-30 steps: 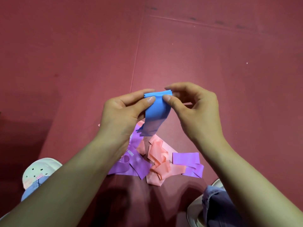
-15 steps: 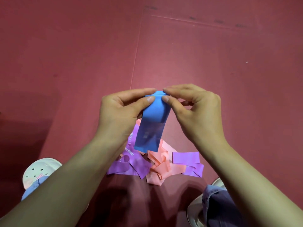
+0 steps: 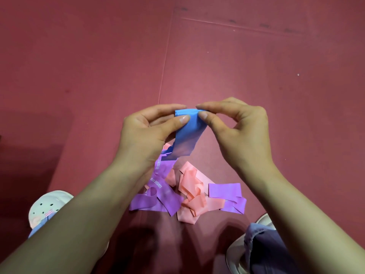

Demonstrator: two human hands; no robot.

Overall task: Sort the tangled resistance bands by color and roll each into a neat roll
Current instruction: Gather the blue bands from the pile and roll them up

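Observation:
A blue band (image 3: 187, 135) hangs in the air above the floor, its top end folded over into the start of a roll. My left hand (image 3: 146, 135) pinches that top end from the left with thumb and fingers. My right hand (image 3: 237, 131) pinches it from the right. The loose tail of the blue band dangles down toward a tangled heap on the floor. In that heap lie purple bands (image 3: 164, 196) with white lettering on the left, pink bands (image 3: 191, 192) in the middle, and another purple band (image 3: 225, 190) on the right.
The floor is a dark red mat (image 3: 256, 76) with a seam running away from me. A white perforated clog (image 3: 45, 206) sits at the lower left. Another white shoe and a purple trouser leg (image 3: 262, 248) sit at the lower right.
The rolled top end of the blue band has been turned further between my fingers. Its hanging tail has shortened again after swinging down longer half a second ago. The floor heap is unchanged.

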